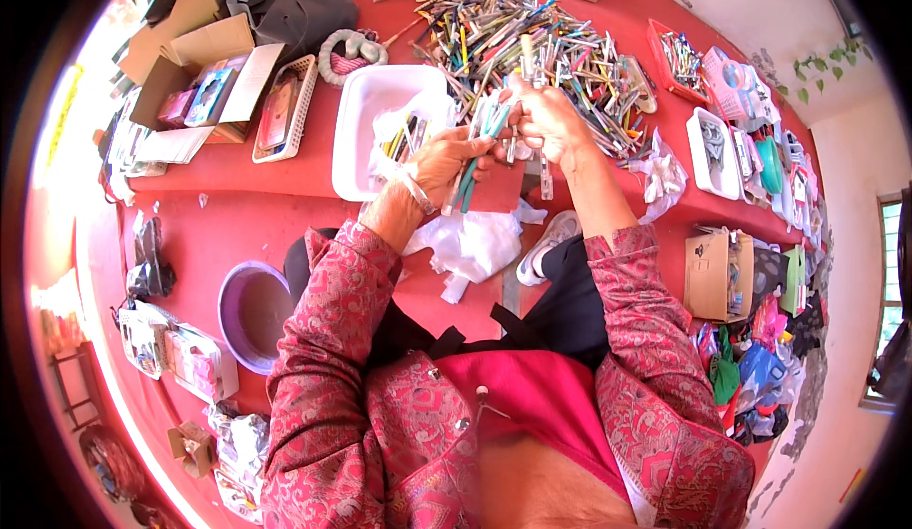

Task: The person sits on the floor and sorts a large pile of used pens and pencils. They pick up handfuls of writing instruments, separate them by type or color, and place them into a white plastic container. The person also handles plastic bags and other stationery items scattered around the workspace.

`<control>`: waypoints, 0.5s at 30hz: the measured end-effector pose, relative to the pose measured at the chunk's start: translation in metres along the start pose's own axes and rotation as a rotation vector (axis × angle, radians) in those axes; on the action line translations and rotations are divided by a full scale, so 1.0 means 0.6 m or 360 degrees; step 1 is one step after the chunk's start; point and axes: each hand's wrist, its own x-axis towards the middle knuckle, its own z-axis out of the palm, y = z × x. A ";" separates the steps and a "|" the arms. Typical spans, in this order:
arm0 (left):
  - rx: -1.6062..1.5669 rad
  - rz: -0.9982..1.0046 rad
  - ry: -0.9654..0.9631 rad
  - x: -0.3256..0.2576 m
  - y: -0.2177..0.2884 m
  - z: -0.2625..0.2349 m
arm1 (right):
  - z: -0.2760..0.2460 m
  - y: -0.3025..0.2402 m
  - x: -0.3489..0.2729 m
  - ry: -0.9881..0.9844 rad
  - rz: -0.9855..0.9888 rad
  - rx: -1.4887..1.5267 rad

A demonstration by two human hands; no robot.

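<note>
A single head-worn fisheye view looks steeply down from close above the person's chest and forearms, facing forward over the red bench (285, 173); edges curve toward the rim.

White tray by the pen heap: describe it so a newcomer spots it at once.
On the red table, look just left of the big heap of pens. The white tray lies there, above the left hand, holding a few pens and crumpled plastic. Unlike the slatted white basket beside it, its walls are solid.
</note>
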 end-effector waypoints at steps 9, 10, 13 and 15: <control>-0.0108 0.0136 0.0260 0.009 0.000 -0.010 | -0.026 0.015 0.023 -0.0259 0.0242 0.0512; -0.0181 0.0147 0.0268 0.009 -0.001 -0.009 | -0.022 0.012 0.017 -0.0260 0.0247 0.0493; -0.0247 0.0194 0.0266 0.013 -0.003 -0.013 | -0.008 0.010 -0.002 -0.0296 0.0250 0.0286; -0.0263 0.0206 0.0244 0.013 -0.002 -0.012 | 0.000 0.014 -0.008 -0.0383 0.0233 0.0220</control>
